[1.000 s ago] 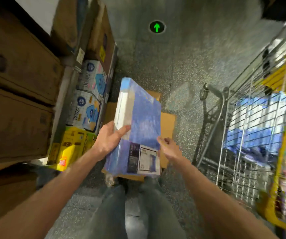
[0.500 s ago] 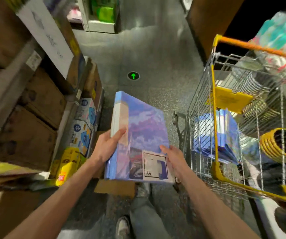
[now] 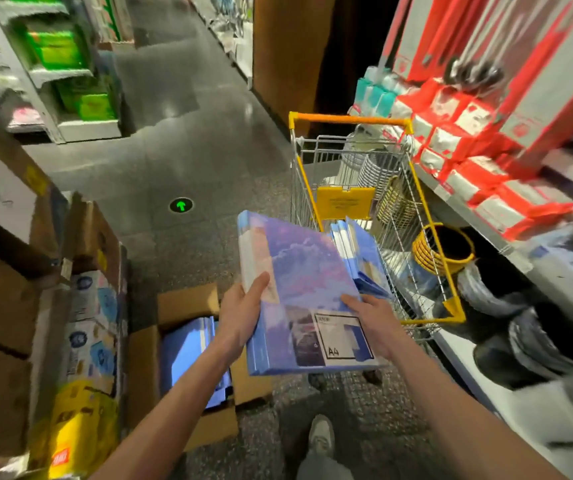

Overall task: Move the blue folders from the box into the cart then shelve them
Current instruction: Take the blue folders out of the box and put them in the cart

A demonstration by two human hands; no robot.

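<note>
I hold a stack of blue folders (image 3: 307, 282) with a cloud-sky cover and an A4 label, level in front of me. My left hand (image 3: 242, 315) grips its left edge, thumb on top. My right hand (image 3: 370, 322) grips its near right corner. The stack hovers at the near left edge of the yellow-framed wire cart (image 3: 427, 271), where more blue folders (image 3: 361, 252) stand. On the floor at lower left the open cardboard box (image 3: 188, 303) still holds blue folders (image 3: 188, 358).
Cardboard cartons (image 3: 4, 306) and a yellow package (image 3: 70, 434) are stacked at the left. A shelf of red and white packs (image 3: 479, 140) runs along the right, dark items below it. Yellow baskets (image 3: 441, 251) sit in the cart. My shoe (image 3: 319, 434) is on the grey floor.
I have risen and turned right, carrying the folder stack from above the box toward the cart. The cart now lies directly behind the stack and the box is at lower left.
</note>
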